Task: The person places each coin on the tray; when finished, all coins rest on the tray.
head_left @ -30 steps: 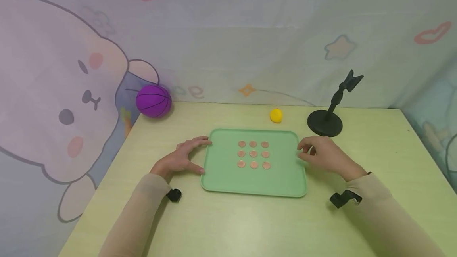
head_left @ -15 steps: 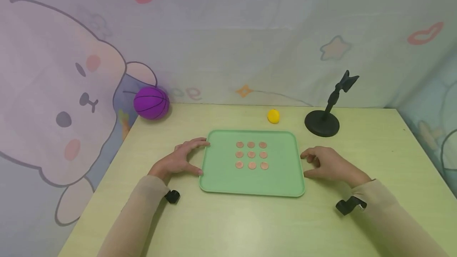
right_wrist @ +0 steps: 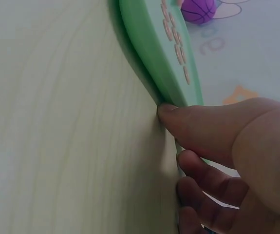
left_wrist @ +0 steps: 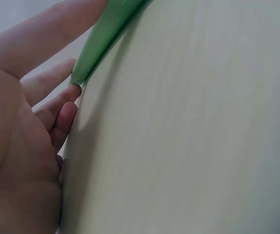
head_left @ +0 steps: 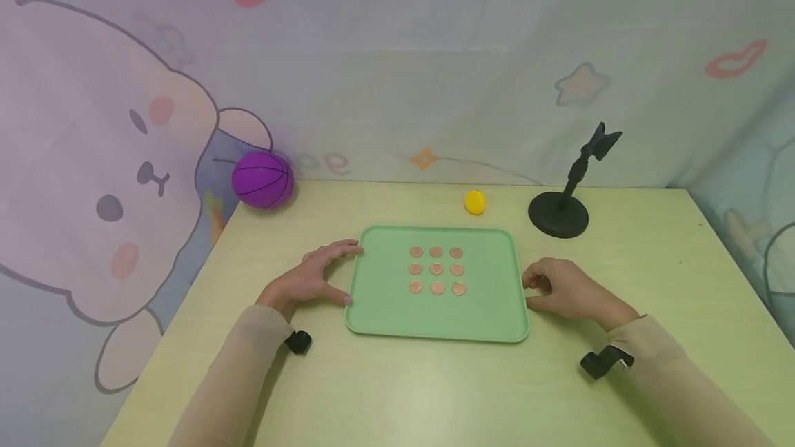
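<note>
A green rectangular tray (head_left: 491, 316) lies flat on the table, bearing several small copper-coloured coin-like discs (head_left: 437, 269) in three neat rows of three. At the tray's left edge my left hand (head_left: 307, 278) rests with fingers and thumb spread, their tips at the rim. In the left wrist view the fingertips (left_wrist: 74, 90) meet the tray's edge. Beside the right edge is my right hand (head_left: 562, 288), its fingers loosely bent. The right wrist view has its thumb (right_wrist: 193, 124) touching the tray's outer wall, while the other fingers bend beside it and hold nothing.
Behind the tray sits a small yellow round object (head_left: 475, 202). A black stand (head_left: 559, 214) with a round base is at the back right. A purple ball (head_left: 263, 180) with black lines sits at the back left corner. A printed cloth (head_left: 397, 88) hangs behind the table.
My right hand has come nearer along the tray's right edge, shifting outward and then back in against it. The left hand stays at the left rim. The head view has shifted slightly.
</note>
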Tool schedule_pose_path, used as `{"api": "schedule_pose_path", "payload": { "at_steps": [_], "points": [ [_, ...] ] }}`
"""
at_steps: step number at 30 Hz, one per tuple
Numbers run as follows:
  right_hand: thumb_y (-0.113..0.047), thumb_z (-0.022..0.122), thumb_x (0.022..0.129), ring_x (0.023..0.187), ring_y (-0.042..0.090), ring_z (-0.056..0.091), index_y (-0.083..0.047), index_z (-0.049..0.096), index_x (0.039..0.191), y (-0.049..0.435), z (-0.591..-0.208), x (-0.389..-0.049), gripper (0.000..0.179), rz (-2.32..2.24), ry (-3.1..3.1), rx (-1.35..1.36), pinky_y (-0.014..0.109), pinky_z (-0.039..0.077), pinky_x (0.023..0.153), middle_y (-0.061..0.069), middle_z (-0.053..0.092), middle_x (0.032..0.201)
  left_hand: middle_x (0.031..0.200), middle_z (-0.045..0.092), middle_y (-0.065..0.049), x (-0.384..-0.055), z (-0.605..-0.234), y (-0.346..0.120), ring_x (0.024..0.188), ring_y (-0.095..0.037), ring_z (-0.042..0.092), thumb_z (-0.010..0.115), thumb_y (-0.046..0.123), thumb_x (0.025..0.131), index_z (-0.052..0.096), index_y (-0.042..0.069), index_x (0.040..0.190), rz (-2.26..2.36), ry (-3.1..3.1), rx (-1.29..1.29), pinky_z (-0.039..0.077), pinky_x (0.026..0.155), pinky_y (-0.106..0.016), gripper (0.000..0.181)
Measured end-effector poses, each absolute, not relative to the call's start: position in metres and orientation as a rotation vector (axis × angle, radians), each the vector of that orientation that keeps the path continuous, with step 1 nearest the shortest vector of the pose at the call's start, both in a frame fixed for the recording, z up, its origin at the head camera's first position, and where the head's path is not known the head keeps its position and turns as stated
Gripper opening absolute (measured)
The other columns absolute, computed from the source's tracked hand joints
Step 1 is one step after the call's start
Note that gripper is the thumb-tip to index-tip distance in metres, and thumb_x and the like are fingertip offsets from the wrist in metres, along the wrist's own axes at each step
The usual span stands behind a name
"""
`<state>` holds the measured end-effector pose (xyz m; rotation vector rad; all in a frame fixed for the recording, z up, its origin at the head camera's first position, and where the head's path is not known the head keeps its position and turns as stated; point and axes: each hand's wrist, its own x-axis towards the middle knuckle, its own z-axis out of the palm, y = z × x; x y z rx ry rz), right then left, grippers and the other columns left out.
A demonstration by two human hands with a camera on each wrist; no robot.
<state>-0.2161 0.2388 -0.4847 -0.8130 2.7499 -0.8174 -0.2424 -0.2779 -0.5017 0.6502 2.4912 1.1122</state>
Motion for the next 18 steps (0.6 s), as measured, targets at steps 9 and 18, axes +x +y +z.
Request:
{"api": "schedule_pose_path", "payload": {
  "at_steps": [9, 18],
  "points": [
    [-0.006, 0.081, 0.089, 0.083, 0.012, 0.061, -0.005, 0.074, 0.107, 0.237, -0.486, -0.217, 0.020, -0.827, 2.750, -0.905, 0.033, 0.055, 0.078, 0.000, 0.070, 0.097, 0.173, 0.024, -0.003, -0.241, -0.500, -0.279, 0.160, -0.035, 0.011, 0.096, 0.024, 0.075, 0.052, 0.022, 0.153, 1.211, 2.423, 0.603, 0.005, 0.125, -0.065, 0.090],
    [-0.003, 0.076, 0.092, 0.088, 0.014, 0.064, -0.006, 0.074, 0.112, 0.242, -0.480, -0.222, 0.020, -0.816, 2.735, -0.846, 0.036, 0.056, 0.081, -0.001, 0.071, 0.100, 0.171, 0.027, -0.005, -0.243, -0.491, -0.286, 0.160, -0.035, 0.015, 0.097, 0.026, 0.075, 0.050, 0.022, 0.154, 1.163, 2.454, 0.554, 0.007, 0.126, -0.063, 0.092]
  ]
}}
